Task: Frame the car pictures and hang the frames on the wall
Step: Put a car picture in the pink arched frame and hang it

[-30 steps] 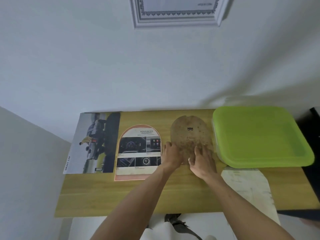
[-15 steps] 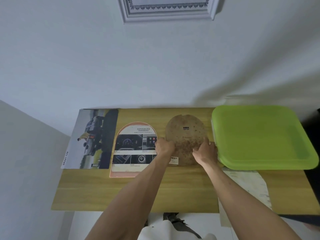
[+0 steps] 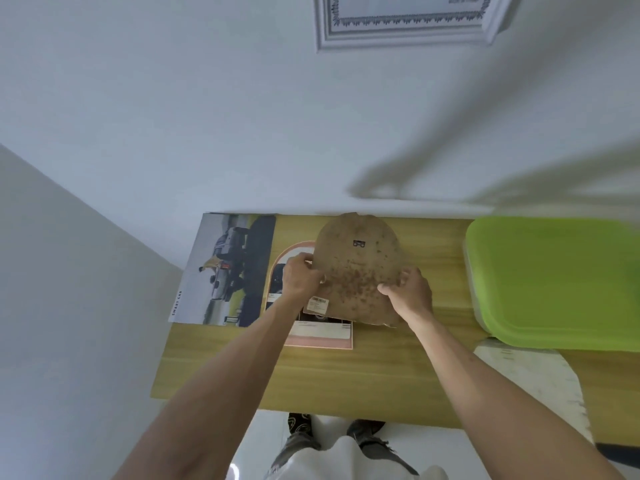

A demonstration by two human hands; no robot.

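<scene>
Both forearms are bare from the bottom edge of the view up to the wrists, with no sleeves, watch or bands showing. The left hand (image 3: 300,277) and right hand (image 3: 412,296) wear no gloves or rings (as far as the blur allows). Below, a white garment (image 3: 349,460) covers the lap, and dark patterned footwear (image 3: 300,427) shows on the pale floor (image 3: 266,431).

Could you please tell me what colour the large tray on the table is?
The tray is bright lime green, seen in the head view.
</scene>
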